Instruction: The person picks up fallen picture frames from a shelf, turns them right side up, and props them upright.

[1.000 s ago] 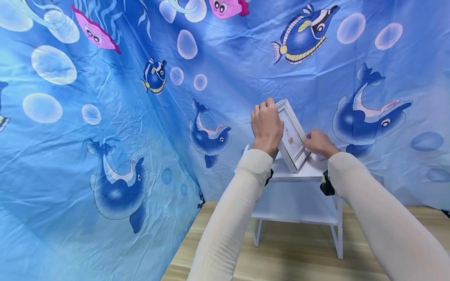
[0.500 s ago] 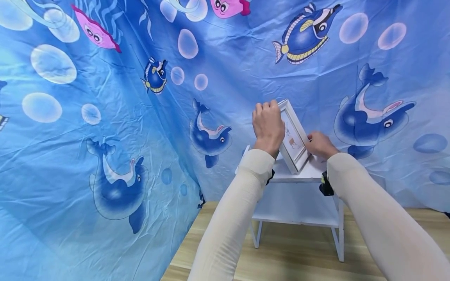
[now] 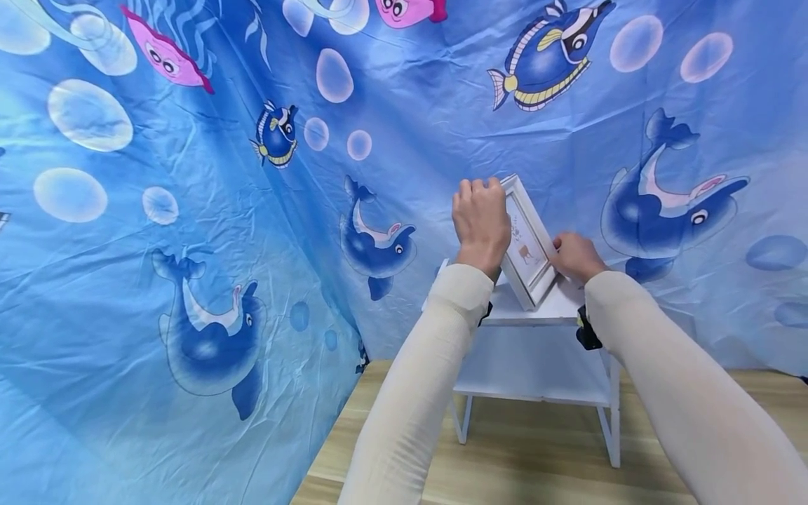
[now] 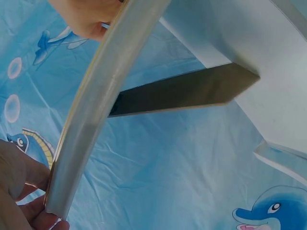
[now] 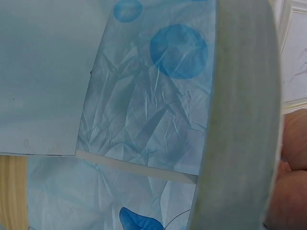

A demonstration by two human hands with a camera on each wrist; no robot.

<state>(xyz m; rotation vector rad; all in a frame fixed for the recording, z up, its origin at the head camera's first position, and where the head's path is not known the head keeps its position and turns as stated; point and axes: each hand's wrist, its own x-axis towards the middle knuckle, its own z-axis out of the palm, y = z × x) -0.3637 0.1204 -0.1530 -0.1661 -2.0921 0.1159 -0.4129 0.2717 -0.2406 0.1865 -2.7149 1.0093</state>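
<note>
A white picture frame (image 3: 530, 252) with a small deer print stands tilted on the top of a small white table (image 3: 562, 305). My left hand (image 3: 481, 223) grips its upper left edge in the head view. With thumb and fingers my right hand (image 3: 577, 257) pinches the opposite side edge. The left wrist view shows the picture frame (image 4: 100, 100) edge-on, my left hand (image 4: 21, 191) at one end and my right hand (image 4: 88, 17) at the other. Behind it a dark support leg (image 4: 187, 91) reaches to the white tabletop (image 4: 259, 43).
Blue cloth (image 3: 429, 126) printed with dolphins, fish and bubbles hangs behind the table and along the left side. Below the tabletop is a white lower shelf (image 3: 530, 382) on white legs. The floor (image 3: 524, 449) is light wood.
</note>
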